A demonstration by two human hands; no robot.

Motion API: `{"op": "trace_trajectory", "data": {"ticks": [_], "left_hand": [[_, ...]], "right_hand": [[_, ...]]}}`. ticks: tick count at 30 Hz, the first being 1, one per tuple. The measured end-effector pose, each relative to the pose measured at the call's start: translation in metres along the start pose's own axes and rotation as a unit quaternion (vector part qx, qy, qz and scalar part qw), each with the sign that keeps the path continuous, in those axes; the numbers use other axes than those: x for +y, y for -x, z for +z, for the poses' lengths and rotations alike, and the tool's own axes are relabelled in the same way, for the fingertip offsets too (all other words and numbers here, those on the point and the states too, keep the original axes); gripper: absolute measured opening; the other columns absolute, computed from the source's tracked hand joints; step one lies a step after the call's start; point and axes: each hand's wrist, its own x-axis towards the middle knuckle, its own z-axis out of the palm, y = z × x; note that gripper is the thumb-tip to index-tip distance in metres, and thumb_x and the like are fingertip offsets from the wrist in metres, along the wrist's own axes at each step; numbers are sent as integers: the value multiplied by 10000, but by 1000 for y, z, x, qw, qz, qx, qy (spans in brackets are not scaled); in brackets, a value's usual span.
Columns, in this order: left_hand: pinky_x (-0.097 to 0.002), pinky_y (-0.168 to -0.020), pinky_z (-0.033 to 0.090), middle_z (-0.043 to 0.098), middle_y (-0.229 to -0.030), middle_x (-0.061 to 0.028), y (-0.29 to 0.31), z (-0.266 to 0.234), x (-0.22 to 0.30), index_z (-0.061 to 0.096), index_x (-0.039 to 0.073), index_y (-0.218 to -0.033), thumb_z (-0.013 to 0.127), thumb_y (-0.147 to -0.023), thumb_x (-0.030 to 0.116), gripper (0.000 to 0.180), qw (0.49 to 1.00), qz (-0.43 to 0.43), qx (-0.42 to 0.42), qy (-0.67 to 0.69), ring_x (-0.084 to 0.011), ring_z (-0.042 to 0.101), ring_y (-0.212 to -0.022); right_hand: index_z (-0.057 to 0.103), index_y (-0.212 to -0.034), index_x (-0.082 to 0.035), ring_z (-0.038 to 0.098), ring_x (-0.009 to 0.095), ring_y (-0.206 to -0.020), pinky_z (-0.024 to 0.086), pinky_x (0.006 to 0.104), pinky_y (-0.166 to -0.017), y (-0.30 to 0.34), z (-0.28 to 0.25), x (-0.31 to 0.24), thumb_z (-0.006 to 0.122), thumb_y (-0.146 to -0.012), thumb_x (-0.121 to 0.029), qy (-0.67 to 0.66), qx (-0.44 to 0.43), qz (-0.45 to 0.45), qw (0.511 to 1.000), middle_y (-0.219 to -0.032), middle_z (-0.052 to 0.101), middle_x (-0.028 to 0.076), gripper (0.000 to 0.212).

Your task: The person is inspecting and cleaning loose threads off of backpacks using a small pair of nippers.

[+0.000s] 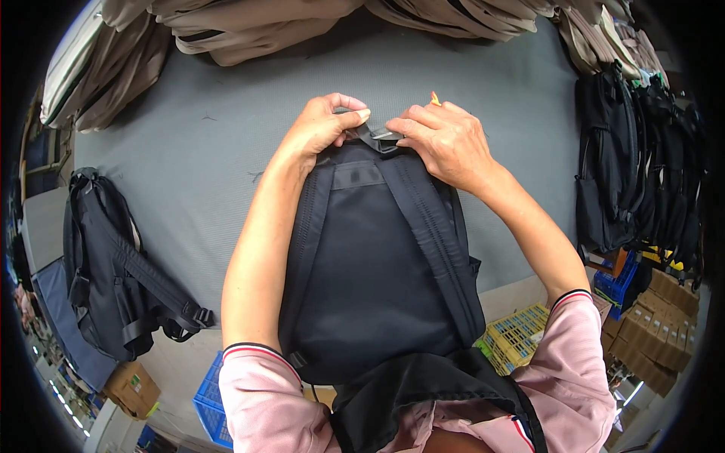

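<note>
A black backpack (375, 249) lies before me with its shoulder straps facing up and its top pointing away. At its top edge my left hand (326, 124) is closed, pinching the grab handle (368, 137) between thumb and fingers. My right hand (447, 142) is closed just to the right of it, around what look like small thread snips (384, 136). A silver blade shows beside the handle webbing, and a yellow-orange end sticks up above the knuckles. The palm hides the rest of the tool.
Beige bags (257, 30) are piled along the table's far edge. Another black backpack (113, 264) sits at the left, and several black ones (612, 158) stand at the right. Below are a yellow crate (516, 337), a blue crate (209, 400) and cardboard boxes (653, 332). Loose threads lie on the grey tabletop (521, 219).
</note>
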Motion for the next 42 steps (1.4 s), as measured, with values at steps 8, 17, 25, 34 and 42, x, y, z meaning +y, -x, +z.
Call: {"op": "trace_trajectory", "data": {"ticks": [8,17,25,34,42], "left_hand": [[-179,-498,312,544,-671,24,-1,-1,-1,604,47,-955,676,-813,158,194,1000,-4,-4,-10,-36,394,-515],[-183,-510,321,541,-671,15,-4,-2,-5,604,44,-947,669,-817,158,184,1000,-6,-13,1,-45,395,-514],[-202,-583,414,640,-781,-59,-3,-15,-4,587,24,-1087,555,-891,247,298,997,-21,-32,67,-77,554,-603],[-251,-835,445,652,-988,-114,13,-29,-15,561,-52,-1121,492,-891,120,295,985,42,96,135,-125,572,-904],[-230,-872,443,621,-1026,-69,59,-26,-22,587,-24,-1112,598,-805,-55,309,988,81,114,65,-123,566,-966]], "right_hand": [[623,-893,-104,566,159,-697,442,320,-642,-1,3,1,671,-726,-119,11,12,-23,1000,-777,564,-15,175],[642,-894,-118,580,172,-694,503,383,-768,-3,6,4,643,-746,-87,33,-21,-20,999,-765,572,-9,151],[641,-950,-112,610,213,-760,477,328,-711,-3,4,-2,644,-775,-121,-148,-32,197,969,-862,613,12,176],[604,-1057,-104,614,249,-831,479,361,-711,-50,43,-9,653,-771,-186,-243,-95,276,925,-925,621,74,302],[586,-988,-78,620,276,-770,491,399,-683,-47,26,-36,630,-788,-111,-107,22,181,977,-905,561,74,207]]}}
